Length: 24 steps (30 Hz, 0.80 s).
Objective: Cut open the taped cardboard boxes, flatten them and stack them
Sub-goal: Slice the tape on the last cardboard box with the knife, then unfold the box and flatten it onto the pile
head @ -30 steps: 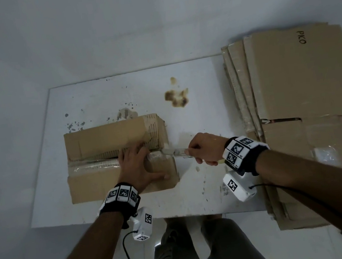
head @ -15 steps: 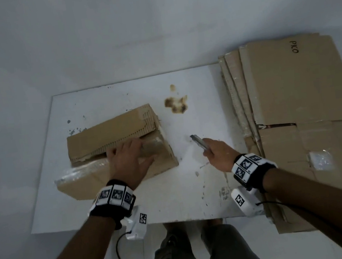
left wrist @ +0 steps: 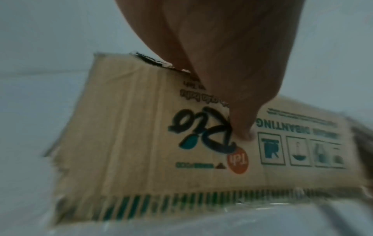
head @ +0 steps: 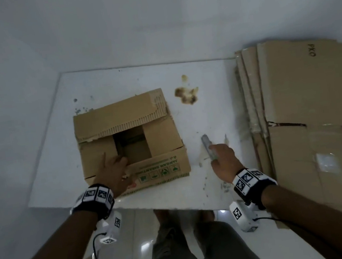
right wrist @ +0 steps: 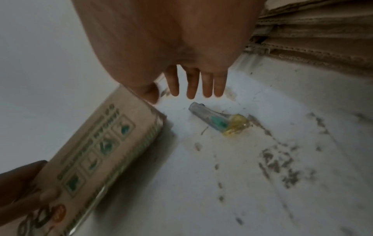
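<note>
Cardboard box [head: 129, 139] sits on the white bench [head: 209, 124], left of centre, nearer the front edge. Top is open: far flap folded back, side flaps lying inward, dark interior showing. Printed front panel with green pictograms faces the front edge.

Left hand [head: 114, 173] grips the box's front-left top edge, thumb [left wrist: 242, 127] pressed on the printed panel, fingers hooked over the rim and out of sight.

Cutter [right wrist: 220, 120], clear body with green and yellow inside, lies flat on the bench just right of the box, apart from it. Right hand [head: 224, 161] hovers over it, fingers [right wrist: 191, 84] straight and slightly spread, holding nothing; in the wrist view the fingertips stand clear of the cutter.

Stack of flattened cardboard [head: 312, 109] lies along the bench's right edge, several sheets deep, top one marked "PKO".

Brown stain [head: 187, 96] on the bench toward the far edge; dark scuffs near the front-right corner.
</note>
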### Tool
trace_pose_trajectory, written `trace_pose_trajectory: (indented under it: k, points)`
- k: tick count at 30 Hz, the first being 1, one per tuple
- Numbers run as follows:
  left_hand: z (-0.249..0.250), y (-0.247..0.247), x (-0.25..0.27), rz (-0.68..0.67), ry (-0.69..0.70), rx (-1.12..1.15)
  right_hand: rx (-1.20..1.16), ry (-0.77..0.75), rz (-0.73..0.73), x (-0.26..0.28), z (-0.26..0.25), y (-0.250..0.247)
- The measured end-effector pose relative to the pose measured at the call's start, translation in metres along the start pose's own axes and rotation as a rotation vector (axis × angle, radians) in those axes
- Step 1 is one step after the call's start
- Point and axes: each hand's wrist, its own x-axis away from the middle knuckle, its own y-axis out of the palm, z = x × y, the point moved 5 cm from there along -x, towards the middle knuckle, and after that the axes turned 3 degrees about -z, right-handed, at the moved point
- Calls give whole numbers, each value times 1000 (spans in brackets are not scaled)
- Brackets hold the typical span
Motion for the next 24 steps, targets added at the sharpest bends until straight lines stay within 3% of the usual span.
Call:
trace_pose_trajectory:
  k: [2,5,9,12,14,16,19,22,24]
  points:
    - [11,-24,-2,99,60,116,-232,37,18,12,-12,-5]
    - [33,-84,10,255,108,550,-687,144,-20,18,-36,-9]
    - [60,-138,14,226,143,1017,-905,164,-166,4,-79,-3]
    - [65,-148,10,214,74,1260,-1087,181,-297,-10,-105,14]
    - [62,-148,5,254,29,1238,-1079,178,-261,-14,-116,16]
    - [53,-145,-2,281,12,1164,-965,188,-95,-15,-117,4]
    - [31,-150,-8,284,-1,819,-734,203,137,-14,-120,-29]
    - [8,-155,11,178,-47,359,-594,182,299,-14,-139,-65]
    - [-2,-145,32,74,-49,291,-554,168,354,-16,-153,-81]
